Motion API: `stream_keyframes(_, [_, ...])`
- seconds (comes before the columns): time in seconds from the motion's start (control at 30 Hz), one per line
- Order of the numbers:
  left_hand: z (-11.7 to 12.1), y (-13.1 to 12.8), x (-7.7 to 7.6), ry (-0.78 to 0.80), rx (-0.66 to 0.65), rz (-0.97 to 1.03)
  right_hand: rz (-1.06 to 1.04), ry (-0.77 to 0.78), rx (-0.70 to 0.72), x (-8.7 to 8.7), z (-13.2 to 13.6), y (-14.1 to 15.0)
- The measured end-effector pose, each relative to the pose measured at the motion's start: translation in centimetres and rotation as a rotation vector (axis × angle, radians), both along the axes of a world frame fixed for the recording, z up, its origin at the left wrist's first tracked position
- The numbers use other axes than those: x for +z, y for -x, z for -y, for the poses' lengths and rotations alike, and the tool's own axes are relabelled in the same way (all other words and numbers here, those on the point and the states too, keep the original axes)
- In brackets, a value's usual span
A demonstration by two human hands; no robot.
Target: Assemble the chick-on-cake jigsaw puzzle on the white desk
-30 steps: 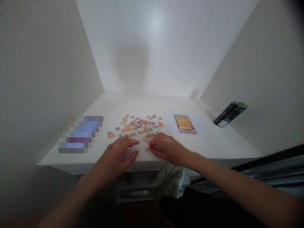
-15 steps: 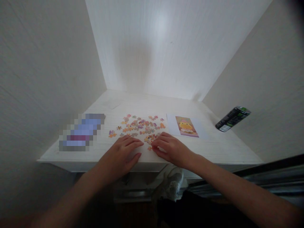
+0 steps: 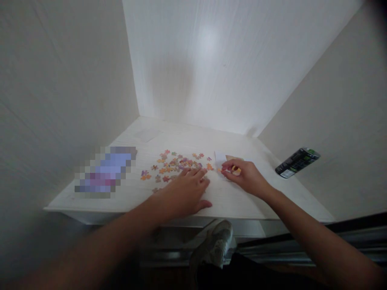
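Several small orange and purple puzzle pieces point(image 3: 177, 164) lie scattered on a white tabletop point(image 3: 242, 201). My left hand point(image 3: 186, 191) lies flat and open on the table, fingertips on the near edge of the pieces. My right hand point(image 3: 244, 175) rests on the white reference card point(image 3: 220, 158) with the yellow picture, covering most of it. Its fingers are pinched together near the card's left edge; what they hold I cannot make out.
A dark can with green print point(image 3: 297, 162) lies tilted against the right wall. A blurred-out purple item point(image 3: 105, 171) sits at the table's left. Walls close in on left, back and right. A shoe point(image 3: 213, 245) shows below the table edge.
My right hand moved right from the near pieces onto the picture card. My left hand slid right and forward to the pieces. The view shifted slightly.
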State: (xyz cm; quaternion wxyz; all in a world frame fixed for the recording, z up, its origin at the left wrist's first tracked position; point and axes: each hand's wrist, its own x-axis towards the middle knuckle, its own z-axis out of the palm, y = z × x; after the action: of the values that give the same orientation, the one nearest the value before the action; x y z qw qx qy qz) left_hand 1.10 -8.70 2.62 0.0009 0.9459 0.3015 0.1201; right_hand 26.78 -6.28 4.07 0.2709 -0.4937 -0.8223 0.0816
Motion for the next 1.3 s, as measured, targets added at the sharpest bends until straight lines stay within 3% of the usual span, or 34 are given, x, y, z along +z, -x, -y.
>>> stream_keyframes(0.17, [-2.4, -1.8, -0.1, 0.070, 0.004, -0.068, -0.149, 0.083, -0.052, -0.3, -1.9, -0.1])
stream_keyframes(0.27, [-2.8, -1.1, -0.4, 0.138, -0.002, -0.106, -0.144, 0.088, -0.028, -0.5, -2.7, 0.7])
stream_keyframes(0.4, [-2.6, 0.9, -0.6, 0.111, -0.013, -0.115, -0.137, 0.092, 0.034, -0.4, -3.6, 1.7])
stream_keyframes(0.63, [-4.5, 3.5, 1.7, 0.179, -0.057, -0.163, 0.014, 0.075, 0.149, -0.9, -5.4, 4.6])
stream_keyframes(0.73, [-6.3, 2.5, 2.3, 0.180, -0.043, -0.119, 0.034, 0.082, 0.155, -1.3, -5.8, 4.9])
stream_keyframes(0.9, [-8.5, -0.6, 1.1, 0.102, 0.063, -0.001, 0.003, 0.023, 0.093, -1.7, -4.8, 2.7])
stream_keyframes(1.07, [-9.4, -2.2, 0.2, 0.121, -0.006, 0.052, 0.061, -0.037, 0.180, -2.7, -3.9, 1.1])
stream_keyframes(1.3, [-9.6, -2.8, -0.3, 0.144, 0.012, 0.114, -0.006, -0.037, 0.161, -3.9, -3.9, 0.9])
